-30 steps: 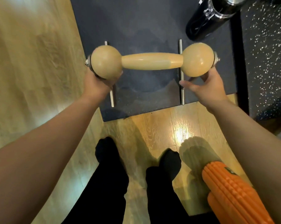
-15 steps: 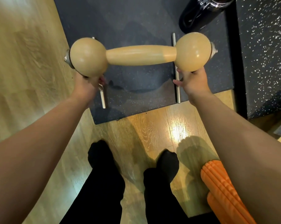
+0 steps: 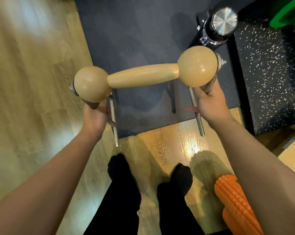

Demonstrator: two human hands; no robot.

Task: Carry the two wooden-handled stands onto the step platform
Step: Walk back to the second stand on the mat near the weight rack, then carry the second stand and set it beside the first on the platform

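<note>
A wooden-handled stand with two round wooden ends and metal legs hangs in the air over the near edge of the dark step platform. My left hand grips the metal leg under its left ball. My right hand grips the leg under its right ball. The handle tilts, its right end higher and farther away. The stand's two metal foot bars hang below, near the platform's front edge. Only this one stand is in view.
A black bottle with a shiny steel cap stands on the platform's far right. A speckled black mat lies to the right with something green on it. An orange foam roller lies by my right foot on the wooden floor.
The stand has tilted, its left end dropping and coming nearer while the right end stays high. Both hands keep their hold. The camera view has shifted, showing more of the bottle.
</note>
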